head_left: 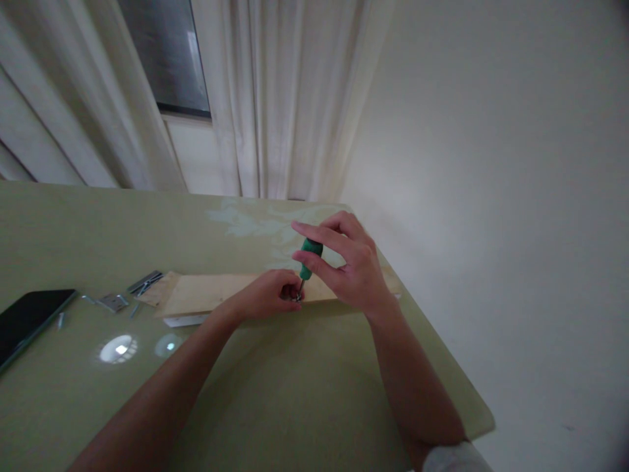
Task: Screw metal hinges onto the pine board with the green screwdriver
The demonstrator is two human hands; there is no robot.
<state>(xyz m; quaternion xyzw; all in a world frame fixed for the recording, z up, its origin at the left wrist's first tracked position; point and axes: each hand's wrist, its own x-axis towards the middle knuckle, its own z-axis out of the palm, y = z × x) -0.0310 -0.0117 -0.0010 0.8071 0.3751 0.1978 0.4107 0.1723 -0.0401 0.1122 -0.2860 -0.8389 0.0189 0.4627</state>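
Atop the pale flat wooden board (211, 292), the right hand (356, 269) pinches a small green-handled screwdriver (308, 257) upright. It is likely light and stiff, best gripped at its handle, while the left hand (268, 296), fingers pressed together, rests at its tip.

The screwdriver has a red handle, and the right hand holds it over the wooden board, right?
No. The head view shows the screwdriver has a green handle, not red. The right hand does hold it over the wooden board.
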